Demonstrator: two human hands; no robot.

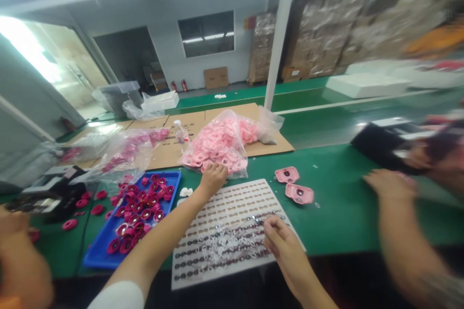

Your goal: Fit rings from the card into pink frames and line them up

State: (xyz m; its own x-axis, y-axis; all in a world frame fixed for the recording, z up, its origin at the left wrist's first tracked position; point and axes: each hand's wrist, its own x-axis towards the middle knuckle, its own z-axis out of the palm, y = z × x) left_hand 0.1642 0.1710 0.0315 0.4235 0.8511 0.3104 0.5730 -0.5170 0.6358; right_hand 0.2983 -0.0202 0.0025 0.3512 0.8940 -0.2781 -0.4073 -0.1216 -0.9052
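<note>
My left hand rests against the lower edge of a clear plastic bag full of pink flat parts. Whether it grips anything is hidden. My right hand lies over a white moulded sheet with rows of round recesses, many holding dark rings. Its fingertips are among those rows, and I cannot tell if they pinch a ring. A tangle of thin white rings lies on the sheet. A blue tray of magenta round parts sits left of my left forearm. Two pink parts lie beyond the sheet.
A green workbench runs across the view, with a cardboard sheet on it. A co-worker's hands work at the right near a black case. Another person's hand shows at far left. Wrapped cartons stand behind.
</note>
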